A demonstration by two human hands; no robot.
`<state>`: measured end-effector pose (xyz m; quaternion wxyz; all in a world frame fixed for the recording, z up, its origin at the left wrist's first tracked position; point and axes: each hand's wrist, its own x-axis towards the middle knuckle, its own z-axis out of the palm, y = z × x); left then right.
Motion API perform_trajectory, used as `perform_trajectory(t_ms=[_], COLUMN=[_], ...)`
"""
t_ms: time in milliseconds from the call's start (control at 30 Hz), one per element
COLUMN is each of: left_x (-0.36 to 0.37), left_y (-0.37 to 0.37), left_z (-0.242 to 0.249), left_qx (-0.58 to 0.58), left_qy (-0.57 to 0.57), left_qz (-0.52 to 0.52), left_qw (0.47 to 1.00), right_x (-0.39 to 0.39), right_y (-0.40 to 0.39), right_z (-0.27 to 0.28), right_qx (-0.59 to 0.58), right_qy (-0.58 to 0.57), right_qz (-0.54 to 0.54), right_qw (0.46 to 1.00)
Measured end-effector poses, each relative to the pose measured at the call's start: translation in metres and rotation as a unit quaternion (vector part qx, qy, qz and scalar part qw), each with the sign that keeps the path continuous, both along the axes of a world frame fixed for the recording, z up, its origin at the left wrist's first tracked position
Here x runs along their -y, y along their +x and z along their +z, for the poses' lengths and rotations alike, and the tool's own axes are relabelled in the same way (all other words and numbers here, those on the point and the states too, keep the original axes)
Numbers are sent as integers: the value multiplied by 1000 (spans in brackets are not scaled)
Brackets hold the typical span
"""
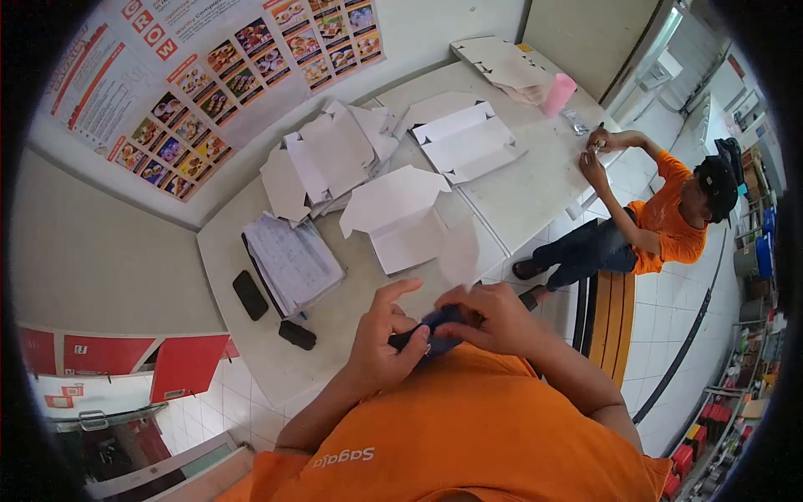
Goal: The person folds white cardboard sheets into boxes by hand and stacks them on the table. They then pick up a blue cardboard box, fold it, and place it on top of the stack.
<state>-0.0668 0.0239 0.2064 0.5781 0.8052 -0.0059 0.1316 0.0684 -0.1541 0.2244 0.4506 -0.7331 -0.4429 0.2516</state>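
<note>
Close in front of my orange shirt, both hands are at a small dark blue item [443,325]. My left hand [386,335] has its thumb pressed on the item's left end, with the index finger raised. The fingers of my right hand [500,320] are curled round its right side. What the item is cannot be made out. Just beyond my hands, an unfolded white carton [403,216] lies on the table [360,314]. A blurred pale shape [458,253] shows above my right hand.
Flattened cartons [330,159] are piled near the wall, with another carton [467,140] beside them. Papers [293,258], a black phone [250,295] and a black case [297,335] lie left. A seated co-worker [669,217] is at the right, near a pink cup [558,94].
</note>
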Motion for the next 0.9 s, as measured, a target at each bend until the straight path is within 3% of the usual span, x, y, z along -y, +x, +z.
perform_trajectory(t_ms=[33,67,167,200,233,400,467,500,567,600,633,667,733,833,900], left_x=[1,2,7,7,6,1,-24,-37,-56,-47,-50,-57,-53,-43,-45], left_y=[0,1,1,-1,-3,-5,-6,-3,3,0,-8,-18,-30,-38,-13], left_z=[-2,-3,0,-3,-8,-17,-44,-49,-53,-48,-59,-78,-84,-67,-39], left_qx=[-17,-33,1,-1,-19,-103,120,124,103,39,38,43,48,40,145], left_qy=[-27,-53,-70,-70,-6,140,110,112,-137,-333,-332,-228,-124,-216,-91], left_qz=[9,18,15,16,1,-27,76,76,101,6,4,-62,-126,-79,-111], left_qw=[999,998,997,997,1000,984,984,983,980,942,942,971,983,973,979], right_x=[0,1,4,8,10,18,28,34,46,48,46,39,48,57,52], right_y=[-2,-2,1,4,6,1,9,12,15,16,10,2,9,25,31], right_z=[4,6,3,-5,-10,0,-4,-8,-22,-37,-36,-33,-45,-31,-9], right_qx=[15,16,-15,1,16,136,176,179,82,64,64,-8,-99,-141,-148], right_qy=[-80,-79,-20,17,54,-59,30,33,180,241,241,229,187,93,46], right_qz=[-59,-62,-41,28,95,25,-85,-85,-146,-153,-155,-193,-158,-39,13], right_qw=[995,995,999,999,994,989,980,980,969,956,956,954,965,985,988])
